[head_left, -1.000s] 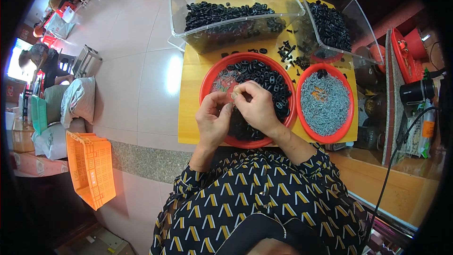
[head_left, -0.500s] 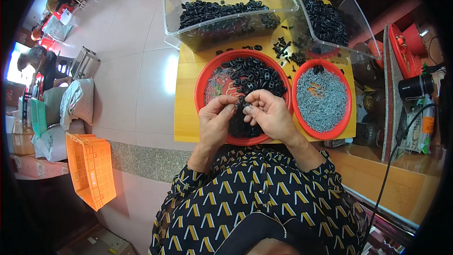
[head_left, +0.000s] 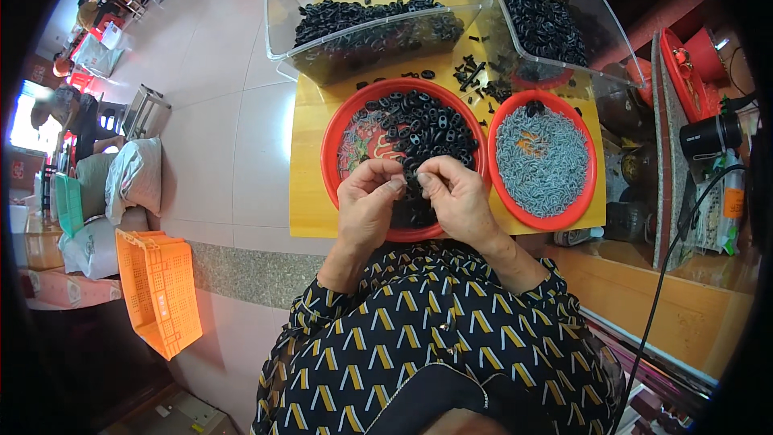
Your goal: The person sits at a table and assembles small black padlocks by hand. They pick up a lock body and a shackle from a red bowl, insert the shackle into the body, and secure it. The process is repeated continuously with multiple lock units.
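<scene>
Over the near part of a round red tray, my left hand and my right hand face each other with fingertips close together. Each hand is closed in a pinch of thumb and forefinger. What they pinch is too small to make out. Below them in the tray lie many small black oval pieces with two holes, heaped mostly to the right. Small grey screws are scattered along its left side. To the right, another red tray is filled with grey screws, with a black piece at its far edge.
Two clear plastic bins of black pieces stand at the back of the yellow table. Loose black screws lie between bins and trays. An orange crate is on the floor at left. A black cable hangs at right.
The table and trays sit slightly further left and up in the picture. My hands stay pinched close together over the tray, their fingers shifting only slightly.
</scene>
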The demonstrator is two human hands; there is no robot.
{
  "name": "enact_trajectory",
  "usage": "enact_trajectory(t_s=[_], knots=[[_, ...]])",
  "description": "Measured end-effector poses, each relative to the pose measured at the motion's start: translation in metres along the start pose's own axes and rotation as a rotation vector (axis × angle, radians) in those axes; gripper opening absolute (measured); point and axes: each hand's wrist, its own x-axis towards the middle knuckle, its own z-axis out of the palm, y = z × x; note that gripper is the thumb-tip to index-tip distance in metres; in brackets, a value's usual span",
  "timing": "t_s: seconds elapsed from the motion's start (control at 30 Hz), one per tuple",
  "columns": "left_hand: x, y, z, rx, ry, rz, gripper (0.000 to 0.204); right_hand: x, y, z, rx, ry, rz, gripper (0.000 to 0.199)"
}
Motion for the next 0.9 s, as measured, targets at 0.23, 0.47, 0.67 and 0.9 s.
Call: enact_trajectory(t_s=[0.23,0.47,0.67,0.9], knots=[[-0.004,-0.002,0.008,0.039,0.015,0.032,0.017,-0.004,-0.007,0.005,0.265,-0.037,0.182,0.007],[-0.003,-0.003,0.009,0.013,0.008,0.029,0.015,-0.001,-0.004,-0.002,0.189,-0.125,0.236,0.007],[-0.002,-0.007,0.005,-0.002,-0.019,0.054,0.015,-0.002,-0.010,-0.007,0.271,-0.069,0.339,0.007],[-0.003,-0.009,0.006,0.034,-0.017,0.081,0.012,-0.003,-0.010,-0.006,0.323,-0.045,0.335,0.007]])
